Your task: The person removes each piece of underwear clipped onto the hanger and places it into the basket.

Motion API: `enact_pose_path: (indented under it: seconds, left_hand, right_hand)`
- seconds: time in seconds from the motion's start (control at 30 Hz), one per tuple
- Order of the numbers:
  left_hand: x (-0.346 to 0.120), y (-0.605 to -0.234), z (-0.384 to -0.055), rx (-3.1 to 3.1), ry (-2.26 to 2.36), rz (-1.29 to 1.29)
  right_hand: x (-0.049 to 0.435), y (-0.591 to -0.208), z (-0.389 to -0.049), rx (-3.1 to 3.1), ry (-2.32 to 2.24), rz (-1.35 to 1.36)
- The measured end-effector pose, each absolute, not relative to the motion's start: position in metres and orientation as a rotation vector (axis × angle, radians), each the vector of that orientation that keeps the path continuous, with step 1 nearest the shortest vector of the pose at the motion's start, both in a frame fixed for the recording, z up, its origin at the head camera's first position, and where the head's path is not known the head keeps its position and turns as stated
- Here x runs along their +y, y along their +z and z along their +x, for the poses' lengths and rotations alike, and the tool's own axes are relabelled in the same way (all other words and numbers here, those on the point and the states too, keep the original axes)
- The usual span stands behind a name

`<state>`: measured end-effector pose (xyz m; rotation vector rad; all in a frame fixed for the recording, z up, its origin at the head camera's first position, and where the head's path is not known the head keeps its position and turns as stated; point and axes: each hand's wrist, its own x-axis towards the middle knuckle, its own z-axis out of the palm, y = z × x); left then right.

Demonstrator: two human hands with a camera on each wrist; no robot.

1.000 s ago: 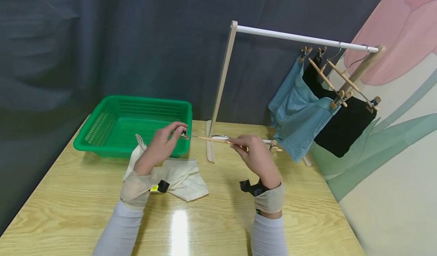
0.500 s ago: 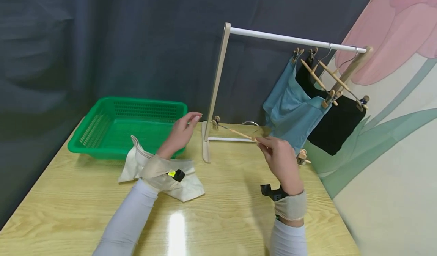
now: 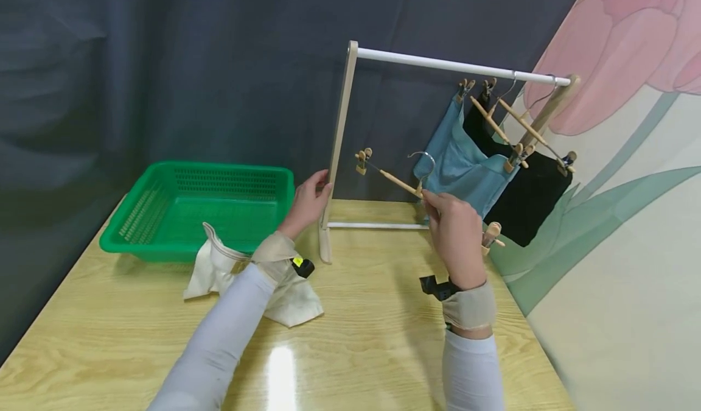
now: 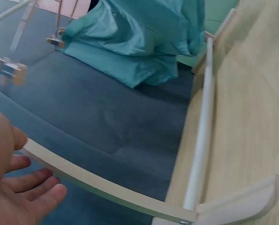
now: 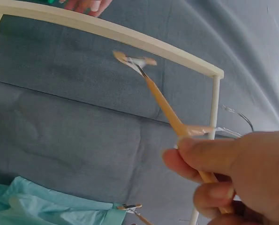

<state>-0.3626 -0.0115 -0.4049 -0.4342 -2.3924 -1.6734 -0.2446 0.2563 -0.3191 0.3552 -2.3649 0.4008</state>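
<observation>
My right hand (image 3: 457, 234) pinches the wooden bar of a clip hanger (image 3: 398, 182) between thumb and fingers, in front of the rack. The hanger's metal hook points up; one end clip (image 3: 362, 160) hangs out to the left, the other shows right of my hand. My left hand (image 3: 308, 203) is at the rack's left wooden post (image 3: 341, 125). In the left wrist view its fingers (image 4: 36, 185) are loosely bent right at the post, thumb on the near side. A blue garment (image 3: 465, 161) and a black garment (image 3: 528, 204) hang on clip hangers from the rail's right end.
A green basket (image 3: 137, 243) stands at the table's back left. A crumpled cream garment (image 3: 296, 304) lies before it, partly under my left forearm. The rack's white top rail (image 3: 427, 63) runs above; a lower white bar (image 3: 378, 225) joins its feet. A dark curtain hangs behind.
My left hand has let go of the hanger's left clip and moved right to the rack post. My right hand has carried the hanger right, and its left end has risen.
</observation>
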Motion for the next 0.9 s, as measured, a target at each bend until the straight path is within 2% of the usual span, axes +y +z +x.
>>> enact_pose_path:
  seconds: [0.4,0.9]
  left_hand:
    - [-0.002,-0.425,-0.374,-2.325,-1.625,-0.368]
    - [-0.007,-0.427,-0.377,-2.351,-1.600,-0.385]
  right_hand:
    - [0.257,-0.279,-0.279,-2.311,0.487,0.178]
    - [0.247,-0.234,-0.330,-2.310,0.414,0.073]
